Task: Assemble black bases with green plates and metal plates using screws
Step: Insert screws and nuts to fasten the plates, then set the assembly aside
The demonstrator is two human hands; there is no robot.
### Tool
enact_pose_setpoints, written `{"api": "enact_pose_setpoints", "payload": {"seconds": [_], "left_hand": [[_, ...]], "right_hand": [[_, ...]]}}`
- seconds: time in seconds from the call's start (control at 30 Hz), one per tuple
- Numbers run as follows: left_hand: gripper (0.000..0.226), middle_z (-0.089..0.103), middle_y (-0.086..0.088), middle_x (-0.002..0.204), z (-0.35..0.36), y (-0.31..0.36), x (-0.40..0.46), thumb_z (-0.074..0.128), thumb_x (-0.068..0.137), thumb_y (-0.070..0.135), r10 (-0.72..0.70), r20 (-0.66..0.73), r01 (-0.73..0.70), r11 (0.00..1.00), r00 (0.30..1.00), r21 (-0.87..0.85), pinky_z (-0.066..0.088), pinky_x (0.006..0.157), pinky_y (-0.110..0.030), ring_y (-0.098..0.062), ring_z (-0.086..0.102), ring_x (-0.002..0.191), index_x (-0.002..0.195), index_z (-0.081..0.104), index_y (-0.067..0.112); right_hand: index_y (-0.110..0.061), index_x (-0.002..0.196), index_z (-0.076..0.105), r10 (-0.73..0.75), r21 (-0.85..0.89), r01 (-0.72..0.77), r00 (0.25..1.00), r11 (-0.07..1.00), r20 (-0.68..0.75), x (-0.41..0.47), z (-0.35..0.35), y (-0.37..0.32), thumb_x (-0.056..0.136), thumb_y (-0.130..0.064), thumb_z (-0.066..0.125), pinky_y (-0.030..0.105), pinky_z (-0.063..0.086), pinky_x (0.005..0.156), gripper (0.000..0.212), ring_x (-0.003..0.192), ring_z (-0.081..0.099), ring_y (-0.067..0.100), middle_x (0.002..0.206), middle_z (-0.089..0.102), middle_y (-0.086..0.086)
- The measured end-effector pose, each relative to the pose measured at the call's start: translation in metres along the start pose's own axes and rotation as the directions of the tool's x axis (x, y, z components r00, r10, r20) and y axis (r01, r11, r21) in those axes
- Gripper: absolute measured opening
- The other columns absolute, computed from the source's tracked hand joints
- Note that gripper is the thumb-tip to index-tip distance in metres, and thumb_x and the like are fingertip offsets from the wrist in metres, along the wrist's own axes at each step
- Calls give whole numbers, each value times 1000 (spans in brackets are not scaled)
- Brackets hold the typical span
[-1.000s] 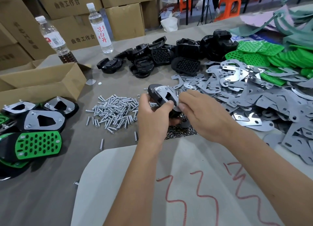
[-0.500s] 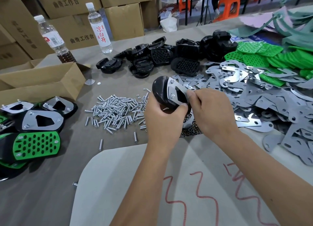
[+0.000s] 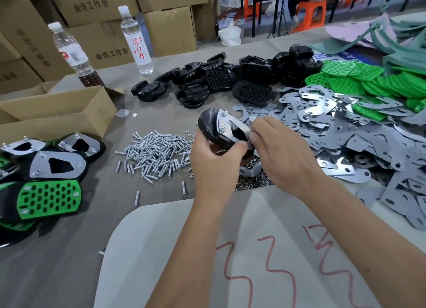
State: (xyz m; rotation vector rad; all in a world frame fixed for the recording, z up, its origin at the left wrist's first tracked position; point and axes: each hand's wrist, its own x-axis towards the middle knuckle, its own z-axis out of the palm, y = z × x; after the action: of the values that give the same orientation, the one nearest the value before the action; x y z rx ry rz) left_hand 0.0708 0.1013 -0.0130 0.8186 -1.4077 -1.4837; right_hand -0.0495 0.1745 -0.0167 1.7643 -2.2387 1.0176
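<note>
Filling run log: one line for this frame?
left hand: grips black base | right hand: pinches at metal plate edge | screws: piled

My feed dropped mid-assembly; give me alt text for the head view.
Both hands hold one black base with a metal plate on it above the table: the left hand grips it, the right hand pinches its near end. Loose screws lie left, metal plates right.

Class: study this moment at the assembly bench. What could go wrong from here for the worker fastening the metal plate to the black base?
1. The left hand holds the black base tilted in mid-air; unsecured screw ends might slip out.
2. The right hand pinches the metal plate at its edge, which could shift off its holes.
3. A dropped part may vanish into the screw pile.
</note>
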Motion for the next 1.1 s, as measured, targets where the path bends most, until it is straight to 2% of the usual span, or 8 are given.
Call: {"api": "enact_pose_setpoints", "payload": {"seconds": [0.13, 0.2, 0.3, 0.53, 0.67, 0.87, 1.1], "left_hand": [[36, 76, -11, 93, 0, 0, 0, 79, 69, 3, -12, 0, 12, 1000, 1000, -8, 65, 75, -53, -36, 75, 92, 101, 68, 16], [35, 76, -10, 94, 0, 1, 1, 78, 71, 1, -22, -4, 22, 1000, 1000, -14, 65, 75, -53, -35, 75, 93, 102, 68, 15], [36, 77, -8, 94, -1, 0, 2, 80, 72, -1, -28, -4, 28, 1000, 1000, 12, 63, 81, -56, -32, 75, 92, 102, 68, 14], [37, 76, -18, 95, -2, 2, 2, 77, 72, -6, -64, 34, 66, 995, 997, -68, 65, 72, -53, -42, 73, 95, 105, 67, 6], [40, 74, -22, 100, -5, 3, 3, 75, 68, 2, -75, 38, 79, 990, 996, -113, 64, 74, -55, -43, 73, 97, 107, 67, 7], [33, 75, -20, 96, -10, 4, 3, 73, 68, 4, -100, 95, 112, 985, 990, -128, 64, 67, -45, -29, 76, 81, 99, 70, 11], [24, 75, -19, 93, -15, 9, 4, 72, 68, 6, -121, 123, 134, 985, 985, -108, 62, 63, -39, -28, 73, 75, 89, 72, 17]], "right_hand": [[-16, 83, 46, 49, 21, -47, 996, 999, -70, 1, -1, -1, 109, -31, 43, 47, 42, 63, 30, 72, 47, 25, 80, 47, -3], [-19, 88, 45, 31, 49, -29, 999, 998, -45, 0, -3, 0, 108, -31, 44, 45, 42, 64, 23, 73, 48, 23, 83, 49, -6], [-21, 97, 43, -25, 56, 22, 999, 998, 44, -2, -5, 1, 105, -28, 37, 51, 47, 67, 12, 77, 51, 28, 94, 50, -4], [-19, 95, 48, -10, -7, 10, 999, 1000, 41, 0, -5, -1, 108, -29, 37, 51, 48, 65, 20, 77, 52, 29, 95, 49, -1], [-20, 98, 44, -31, 24, 29, 996, 999, 85, -2, -8, 0, 107, -30, 37, 51, 47, 68, 15, 78, 50, 28, 95, 49, -4], [-18, 95, 44, -50, 49, 45, 995, 998, 92, -2, -6, -2, 107, -24, 39, 50, 45, 68, 14, 78, 48, 27, 94, 49, -3], [-19, 99, 44, -32, 6, 32, 994, 999, 102, -3, -8, -7, 107, -31, 35, 51, 46, 66, 17, 75, 50, 30, 98, 47, -3]]}}
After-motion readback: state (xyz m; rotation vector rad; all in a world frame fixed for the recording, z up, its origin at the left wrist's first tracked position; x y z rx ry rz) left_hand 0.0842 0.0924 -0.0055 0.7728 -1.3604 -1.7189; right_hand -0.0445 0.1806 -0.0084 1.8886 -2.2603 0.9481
